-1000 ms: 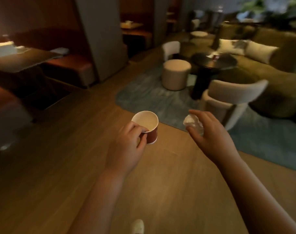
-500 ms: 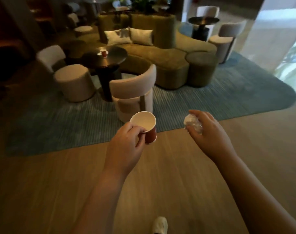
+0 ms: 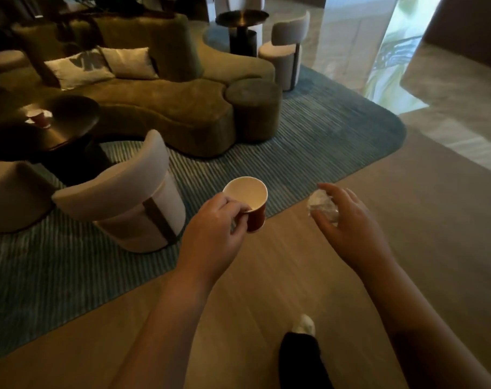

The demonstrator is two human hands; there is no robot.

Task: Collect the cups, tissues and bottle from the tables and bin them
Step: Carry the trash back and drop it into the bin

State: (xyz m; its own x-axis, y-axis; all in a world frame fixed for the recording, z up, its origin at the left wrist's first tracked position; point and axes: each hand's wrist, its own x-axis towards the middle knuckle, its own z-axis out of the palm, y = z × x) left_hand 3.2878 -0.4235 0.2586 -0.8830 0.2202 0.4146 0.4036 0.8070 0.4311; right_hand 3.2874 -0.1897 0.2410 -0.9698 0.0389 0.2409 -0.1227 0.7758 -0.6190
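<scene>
2 hands reach forward over a smooth wood-plank floor (image 3: 266, 276). The left hand (image 3: 219, 228) holds a small paper cup (image 3: 248, 200), red outside, plain white inside, round-mouthed and nearly upright. Its fingers and thumb pinch the cup's near rim and side. The right hand (image 3: 350, 228) grips a crumpled white tissue (image 3: 322, 206), a wrinkled ball, with the thumb and fingers curled round it. Cup and tissue are apart, both in the air near the edge where the floor meets a ribbed blue-grey rug (image 3: 308, 141) with a rounded corner.

1 more red cup (image 3: 39, 117) stands at far left on a dark, glossy round table (image 3: 70, 119); something pale lies by it, too blurred to name. A cream chair (image 3: 126, 197) with a curved back and nubby fabric stands just beside that table. Behind them curves a plush olive sofa (image 3: 160, 105) bearing 2 pale cushions (image 3: 78, 66), and a round olive pouffe (image 3: 254, 108) sits against its end. Farther back stands a dark pedestal table (image 3: 242, 18) with a round top. The toe of a white shoe (image 3: 304, 324) shows on the floor below the hands.
</scene>
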